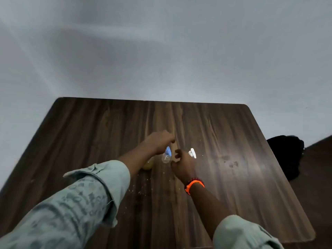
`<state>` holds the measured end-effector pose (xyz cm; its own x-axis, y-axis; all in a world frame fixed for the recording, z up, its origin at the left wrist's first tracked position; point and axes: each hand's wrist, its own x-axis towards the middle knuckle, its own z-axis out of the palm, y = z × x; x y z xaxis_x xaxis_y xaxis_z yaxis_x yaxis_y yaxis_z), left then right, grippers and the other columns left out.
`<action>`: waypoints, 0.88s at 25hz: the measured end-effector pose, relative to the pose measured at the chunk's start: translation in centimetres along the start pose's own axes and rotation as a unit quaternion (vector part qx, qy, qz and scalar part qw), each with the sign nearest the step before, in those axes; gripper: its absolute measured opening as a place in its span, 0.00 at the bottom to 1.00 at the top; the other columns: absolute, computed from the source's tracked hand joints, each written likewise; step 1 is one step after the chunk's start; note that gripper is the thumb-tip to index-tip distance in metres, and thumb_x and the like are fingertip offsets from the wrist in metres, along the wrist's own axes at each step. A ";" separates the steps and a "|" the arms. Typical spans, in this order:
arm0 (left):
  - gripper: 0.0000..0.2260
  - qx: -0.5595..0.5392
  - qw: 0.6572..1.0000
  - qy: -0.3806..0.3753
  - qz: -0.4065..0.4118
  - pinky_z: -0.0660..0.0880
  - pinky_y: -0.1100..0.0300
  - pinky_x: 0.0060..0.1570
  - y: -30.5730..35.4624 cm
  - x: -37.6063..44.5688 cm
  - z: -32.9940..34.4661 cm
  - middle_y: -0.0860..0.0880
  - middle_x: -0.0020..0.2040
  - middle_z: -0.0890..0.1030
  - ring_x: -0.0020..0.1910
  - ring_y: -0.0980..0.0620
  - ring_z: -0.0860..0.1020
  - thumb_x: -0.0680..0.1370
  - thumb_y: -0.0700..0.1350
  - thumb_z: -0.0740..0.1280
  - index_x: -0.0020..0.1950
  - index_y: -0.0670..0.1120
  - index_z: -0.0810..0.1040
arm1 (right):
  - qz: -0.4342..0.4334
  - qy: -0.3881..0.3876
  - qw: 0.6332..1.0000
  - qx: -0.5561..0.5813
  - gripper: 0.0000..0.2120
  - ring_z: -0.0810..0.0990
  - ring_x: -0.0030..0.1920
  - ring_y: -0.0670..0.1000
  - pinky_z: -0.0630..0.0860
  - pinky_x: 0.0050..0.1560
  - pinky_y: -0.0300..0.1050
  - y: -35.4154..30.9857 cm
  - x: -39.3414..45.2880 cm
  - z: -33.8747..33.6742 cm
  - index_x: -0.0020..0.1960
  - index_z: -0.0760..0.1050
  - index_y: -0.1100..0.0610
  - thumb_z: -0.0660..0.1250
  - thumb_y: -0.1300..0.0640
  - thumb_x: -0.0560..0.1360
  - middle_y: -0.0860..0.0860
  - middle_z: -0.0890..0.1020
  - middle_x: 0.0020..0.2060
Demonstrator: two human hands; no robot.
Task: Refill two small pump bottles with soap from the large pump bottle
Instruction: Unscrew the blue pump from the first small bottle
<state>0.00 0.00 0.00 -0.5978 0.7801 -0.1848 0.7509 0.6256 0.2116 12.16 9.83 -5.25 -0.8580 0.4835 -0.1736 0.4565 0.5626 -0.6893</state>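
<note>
1. the left hand reaches over the large pump bottle, whose yellowish body shows just under the wrist; whether it grips the pump head, i cannot tell.
2. the right hand sits loosely curled between the two small bottles, grasping nothing that shows.
3. the blue-topped small bottle stands upright just left of its fingers, the white-topped small bottle just right, both on the table.
4. the blue one is nearest the large bottle's spout, so it likely goes first.
</note>
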 end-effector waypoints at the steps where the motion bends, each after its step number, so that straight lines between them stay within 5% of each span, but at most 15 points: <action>1: 0.20 0.010 0.999 -0.039 -0.005 0.80 0.52 0.60 -0.1 0.6 0.1 0.43 0.68 0.81 0.63 0.44 0.82 0.80 0.34 0.70 0.71 0.46 0.78 | 0.020 -0.031 0.999 0.000 0.19 0.84 0.57 0.62 0.81 0.58 0.57 0.2 0.4 0.6 0.65 0.77 0.64 0.71 0.64 0.75 0.61 0.85 0.57; 5: 0.14 0.025 0.994 -0.101 -0.017 0.81 0.53 0.56 0.1 1.8 1.5 0.42 0.63 0.83 0.58 0.43 0.83 0.81 0.40 0.70 0.67 0.45 0.81 | 0.026 -0.112 0.993 0.002 0.27 0.83 0.63 0.61 0.80 0.64 0.54 0.9 2.3 2.3 0.73 0.71 0.59 0.73 0.61 0.76 0.59 0.83 0.63; 8: 0.12 0.027 0.993 -0.114 -0.023 0.78 0.51 0.52 0.2 2.2 1.9 0.40 0.63 0.82 0.59 0.40 0.82 0.82 0.40 0.68 0.65 0.42 0.81 | 0.027 -0.098 0.995 0.025 0.26 0.82 0.65 0.60 0.74 0.60 0.44 1.2 3.4 3.1 0.72 0.72 0.59 0.74 0.62 0.75 0.58 0.83 0.64; 12: 0.12 0.003 0.993 -0.115 -0.033 0.79 0.49 0.54 0.4 2.7 1.4 0.39 0.62 0.81 0.59 0.38 0.83 0.80 0.40 0.70 0.63 0.40 0.82 | 0.008 -0.076 0.995 0.065 0.19 0.84 0.61 0.58 0.76 0.56 0.45 2.0 3.8 3.0 0.68 0.78 0.58 0.71 0.64 0.77 0.57 0.86 0.60; 15: 0.10 -0.051 0.993 -0.093 -0.057 0.82 0.49 0.57 1.1 2.3 1.4 0.38 0.61 0.82 0.57 0.40 0.84 0.82 0.39 0.69 0.62 0.38 0.82 | -0.007 -0.080 0.994 0.078 0.18 0.83 0.53 0.51 0.73 0.53 0.41 2.5 3.1 2.2 0.67 0.78 0.56 0.71 0.61 0.78 0.54 0.87 0.55; 18: 0.07 -0.138 0.987 -0.047 -0.075 0.75 0.55 0.48 1.4 0.6 1.7 0.37 0.58 0.84 0.51 0.45 0.83 0.82 0.37 0.69 0.57 0.35 0.81 | -0.032 -0.067 0.994 0.079 0.13 0.83 0.49 0.52 0.75 0.50 0.43 2.7 2.0 1.5 0.63 0.80 0.56 0.71 0.61 0.79 0.51 0.86 0.48; 22: 0.07 -0.218 0.973 0.025 -0.076 0.72 0.60 0.50 2.3 -3.7 3.7 0.40 0.56 0.83 0.54 0.45 0.82 0.82 0.39 0.69 0.55 0.36 0.82 | -0.062 -0.069 0.992 0.081 0.15 0.86 0.55 0.50 0.82 0.57 0.50 3.5 -1.3 1.1 0.66 0.80 0.56 0.71 0.60 0.79 0.51 0.88 0.53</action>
<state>5.01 -1.52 -2.39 -0.7129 0.6718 -0.2014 0.4694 0.6704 0.5746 14.67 10.46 -8.19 -0.9347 0.3140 -0.1668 0.3102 0.4909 -0.8141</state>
